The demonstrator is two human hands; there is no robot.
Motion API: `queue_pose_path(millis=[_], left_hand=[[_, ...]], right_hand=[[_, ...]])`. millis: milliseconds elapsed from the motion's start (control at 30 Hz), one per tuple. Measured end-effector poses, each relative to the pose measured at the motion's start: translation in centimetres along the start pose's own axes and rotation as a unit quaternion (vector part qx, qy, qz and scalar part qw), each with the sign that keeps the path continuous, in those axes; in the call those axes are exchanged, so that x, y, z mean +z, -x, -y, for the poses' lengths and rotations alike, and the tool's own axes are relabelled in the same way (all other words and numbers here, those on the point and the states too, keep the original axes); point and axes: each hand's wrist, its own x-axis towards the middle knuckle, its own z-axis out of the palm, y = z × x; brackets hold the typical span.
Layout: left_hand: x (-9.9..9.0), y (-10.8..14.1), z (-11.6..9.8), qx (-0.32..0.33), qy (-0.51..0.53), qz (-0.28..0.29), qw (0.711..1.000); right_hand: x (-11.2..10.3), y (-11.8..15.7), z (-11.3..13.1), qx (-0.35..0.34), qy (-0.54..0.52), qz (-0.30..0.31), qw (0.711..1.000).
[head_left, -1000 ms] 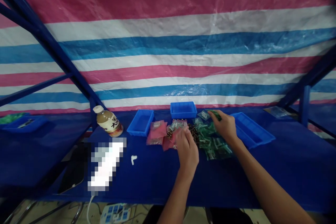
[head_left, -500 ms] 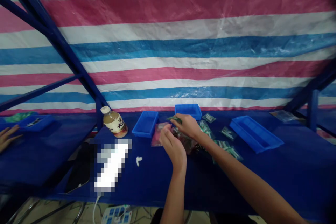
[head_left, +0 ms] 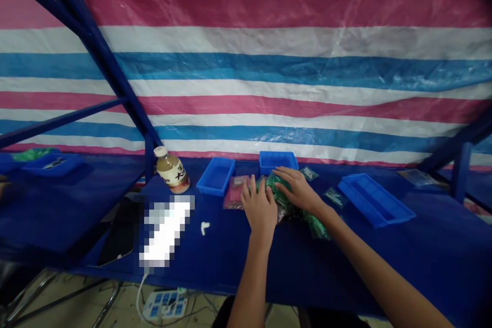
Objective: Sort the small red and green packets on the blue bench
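Blue plastic tray [head_left: 54, 165] is resting well left of the hands, with a green packet [head_left: 34, 154] lying just behind it. Closer to the hands, a capped bottle of amber drink [head_left: 171, 170] is standing upright, while a pixelated object [head_left: 167, 230] and a small white plastic piece [head_left: 205, 228] are lying on the blue surface [head_left: 346, 266] nearer the person. A blue plastic bin [head_left: 216, 176] is standing left of the left hand [head_left: 259, 210], and a pink plastic bag [head_left: 234, 192] is lying between them. The left hand is spread, fingers down, pressing on a heap of green plastic bags [head_left: 274, 184]. The right hand [head_left: 298, 189] is open, fingers extended, pressing the same heap from the right; no pinch is visible. The heap is lying beneath and between the hands. A second blue bin [head_left: 279, 162] is standing just beyond them, a clear packet [head_left: 334, 196] is lying right of the right hand, and a long blue tray [head_left: 374, 200] is resting farther right.
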Motion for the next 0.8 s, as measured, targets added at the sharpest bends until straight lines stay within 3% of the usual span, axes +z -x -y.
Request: queue_pose_path(millis=[167, 367, 467, 533, 633, 700, 800], left_hand=[[1.1, 0.8, 0.9, 0.045, -0.021, 0.035, 0.998], [1.3, 1.0, 1.4, 0.052, -0.036, 0.041, 0.997], [0.4, 0.6, 0.9, 0.047, -0.046, 0.03, 0.997], [-1.2, 0.2, 0.5, 0.045, -0.047, 0.015, 0.998], [-5.5, 0.1, 1.2, 0.067, -0.034, 0.015, 0.997], [-9.0, 0.6, 3.1, 0.069, -0.036, 0.013, 0.997], [-13.3, 1.9, 7.7, 0.023, -0.1, 0.009, 0.995]], right_hand=[[0.7, 2.9, -2.6, 0.008, 0.038, 0.059, 0.997], [0.6, 4.8, -3.3, 0.043, 0.097, 0.023, 0.994], [0.1, 4.9, -3.8, 0.044, 0.102, 0.01, 0.994], [-0.1, 4.9, -4.1, 0.031, 0.097, 0.001, 0.995], [-0.2, 4.7, -4.2, 0.018, 0.085, -0.017, 0.996], [-0.3, 4.6, -4.0, 0.015, 0.077, -0.03, 0.996], [-0.5, 4.3, -3.3, 0.01, 0.071, -0.047, 0.996]])
